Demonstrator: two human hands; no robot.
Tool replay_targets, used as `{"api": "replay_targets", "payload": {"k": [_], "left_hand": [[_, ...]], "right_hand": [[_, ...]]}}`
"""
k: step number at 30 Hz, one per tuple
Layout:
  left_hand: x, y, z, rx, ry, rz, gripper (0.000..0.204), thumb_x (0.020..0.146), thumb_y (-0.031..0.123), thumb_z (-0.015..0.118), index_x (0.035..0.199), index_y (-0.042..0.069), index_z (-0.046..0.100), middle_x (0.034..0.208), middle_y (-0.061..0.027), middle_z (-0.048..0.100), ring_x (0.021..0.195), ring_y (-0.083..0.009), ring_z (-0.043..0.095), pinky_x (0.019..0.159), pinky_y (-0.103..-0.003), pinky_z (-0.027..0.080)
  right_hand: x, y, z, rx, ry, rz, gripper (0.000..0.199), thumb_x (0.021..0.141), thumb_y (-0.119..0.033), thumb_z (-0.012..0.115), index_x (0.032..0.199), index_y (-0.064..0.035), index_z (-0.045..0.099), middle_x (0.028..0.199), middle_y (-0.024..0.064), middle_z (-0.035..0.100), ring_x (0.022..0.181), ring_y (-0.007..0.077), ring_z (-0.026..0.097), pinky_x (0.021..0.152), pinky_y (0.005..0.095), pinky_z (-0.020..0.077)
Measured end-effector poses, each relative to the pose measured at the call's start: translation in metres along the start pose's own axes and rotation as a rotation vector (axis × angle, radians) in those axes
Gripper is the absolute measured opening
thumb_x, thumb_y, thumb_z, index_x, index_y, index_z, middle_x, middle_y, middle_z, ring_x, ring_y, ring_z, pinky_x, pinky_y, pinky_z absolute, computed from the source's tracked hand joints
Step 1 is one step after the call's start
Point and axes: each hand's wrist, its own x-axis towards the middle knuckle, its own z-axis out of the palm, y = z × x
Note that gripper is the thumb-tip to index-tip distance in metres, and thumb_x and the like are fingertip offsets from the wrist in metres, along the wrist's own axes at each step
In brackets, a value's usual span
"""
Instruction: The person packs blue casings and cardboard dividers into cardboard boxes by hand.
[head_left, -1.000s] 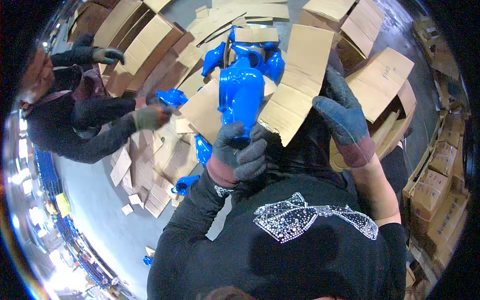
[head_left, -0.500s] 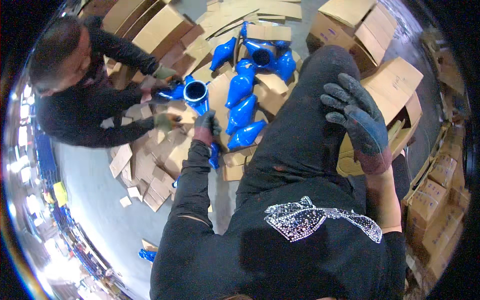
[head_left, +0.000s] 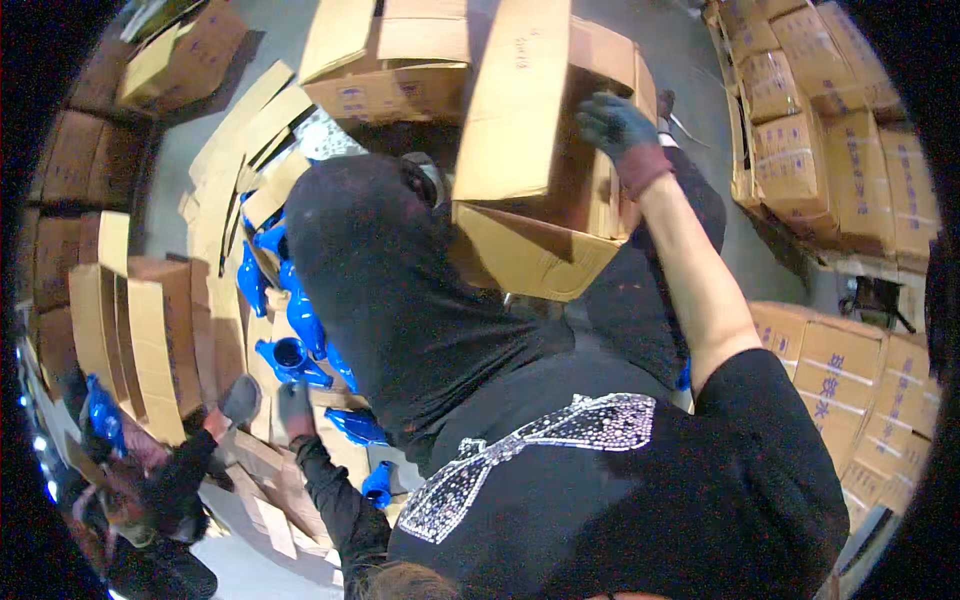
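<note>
My left hand (head_left: 295,408), in a dark glove, is closed at the near edge of a blue metal fitting (head_left: 290,355). The fitting has a round open mouth facing up and rests among other blue fittings on cardboard; my fingertips are small and partly hidden there. My right hand (head_left: 617,128), in a grey-blue glove with a dark red cuff, is over the dark opening of a cardboard box (head_left: 515,120). Its fingers are apart and slightly bent, with nothing visible in them. The box's tall flap stands up left of the hand; its inside is mostly in shadow.
A co-worker (head_left: 150,500) is at the lower left, a gloved hand (head_left: 240,400) near the pile and another blue fitting (head_left: 103,415) beside them. My bent knee (head_left: 350,220) separates the fittings from the box. Stacked cartons (head_left: 795,160) stand at the right; another open box (head_left: 385,90) is ahead.
My view has swung to the right, so the fittings now appear further left. My right hand has gone from above my knee to the box opening. My left hand remains by the blue fitting.
</note>
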Motion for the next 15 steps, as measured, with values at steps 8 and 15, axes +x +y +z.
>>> {"api": "replay_targets", "payload": {"k": [8,15], "left_hand": [[-0.004,0.433,-0.128,-0.663,0.225,0.458,0.024,0.087,0.009,0.052,0.108,-0.002,0.056,0.101,-0.0096,0.061,0.090,-0.0195,0.057,0.083,-0.029,0.044],[-0.009,0.538,-0.044,-0.464,-0.376,0.981,0.019,0.077,0.003,0.061,0.095,-0.001,0.061,0.088,-0.0117,0.063,0.081,-0.0209,0.060,0.073,-0.030,0.047]], "right_hand": [[-0.003,0.146,0.073,-0.680,-0.027,-0.035,0.029,0.090,-0.018,0.044,0.113,-0.0063,0.057,0.109,0.0106,0.058,0.102,0.0200,0.052,0.087,0.0331,0.0420],[-0.032,0.148,0.053,-0.536,-0.126,0.029,0.028,0.090,-0.019,0.044,0.110,-0.0063,0.059,0.104,0.0092,0.060,0.094,0.0183,0.053,0.082,0.0315,0.0436]]}}
